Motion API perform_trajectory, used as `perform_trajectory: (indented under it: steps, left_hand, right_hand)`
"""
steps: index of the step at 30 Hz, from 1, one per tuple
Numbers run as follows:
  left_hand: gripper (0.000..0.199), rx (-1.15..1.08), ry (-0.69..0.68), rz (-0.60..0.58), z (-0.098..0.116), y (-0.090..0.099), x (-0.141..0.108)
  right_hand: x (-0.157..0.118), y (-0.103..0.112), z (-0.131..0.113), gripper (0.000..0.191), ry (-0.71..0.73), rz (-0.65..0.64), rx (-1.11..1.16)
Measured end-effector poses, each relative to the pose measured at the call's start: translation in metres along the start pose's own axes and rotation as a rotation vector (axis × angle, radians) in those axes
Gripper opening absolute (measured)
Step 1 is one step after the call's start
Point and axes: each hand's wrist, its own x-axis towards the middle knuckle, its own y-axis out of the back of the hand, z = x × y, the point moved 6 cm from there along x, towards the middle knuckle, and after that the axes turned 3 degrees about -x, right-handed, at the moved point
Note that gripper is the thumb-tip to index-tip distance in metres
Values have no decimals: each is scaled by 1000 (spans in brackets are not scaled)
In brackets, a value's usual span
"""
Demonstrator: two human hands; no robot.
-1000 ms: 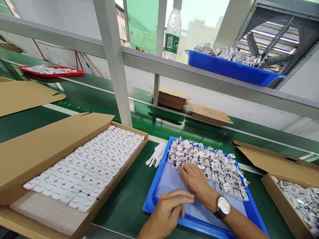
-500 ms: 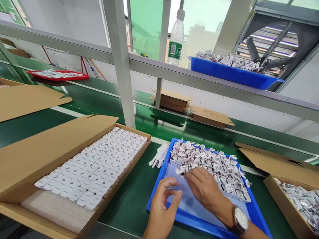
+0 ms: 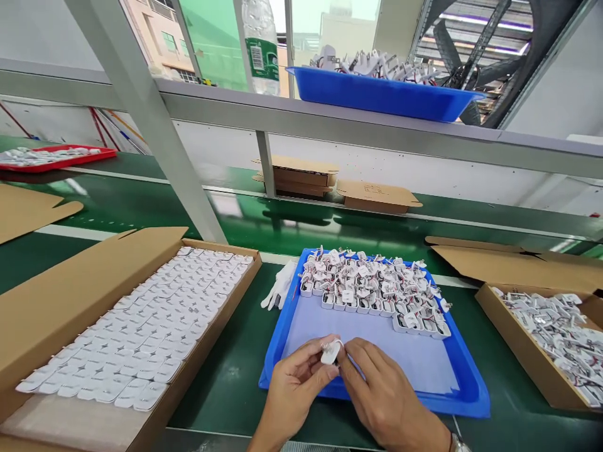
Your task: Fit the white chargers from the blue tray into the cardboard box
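A small white part [image 3: 331, 352] is held between both hands over the near edge of a blue tray [image 3: 466, 402]. My left hand [image 3: 294, 383] pinches it from the left with thumb and fingers. From the right, the fingertips of my right hand [image 3: 381, 392] close on its side. Rows of white square housings [image 3: 367, 282] with loose lids and red and black wires fill the far part of the tray. The near part shows bare pale lining. A white glove [image 3: 279, 286] lies just left of the tray.
At the left, an open cardboard box [image 3: 257, 258] holds rows of white pieces. Another carton [image 3: 522, 351] of white parts stands at the right. A bottle [image 3: 262, 56] and a second blue tray [image 3: 384, 97] rest on a shelf above. Flat boxes [image 3: 377, 194] lie behind.
My right hand has drawn back from the rows in the tray to meet my left hand, and the white part is now between them. The camera view has shifted right.
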Motion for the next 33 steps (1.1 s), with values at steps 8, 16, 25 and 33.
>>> perform_trajectory:
  steps: [8, 16, 25, 33]
  left_hand:
    - [38, 45, 24, 32, 2, 3, 0]
    - [39, 74, 29, 56, -5, 5, 0]
    - [42, -28, 166, -65, -3, 0, -3]
    - [44, 41, 305, -371, 2, -37, -9]
  right_hand:
    - [-4, 3, 10, 45, -343, -94, 461]
    - [-12, -5, 4, 51, -257, -49, 351]
    - [-28, -23, 64, 31, -777, 41, 1344]
    - [-8, -16, 56, 23, -472, 9, 1533]
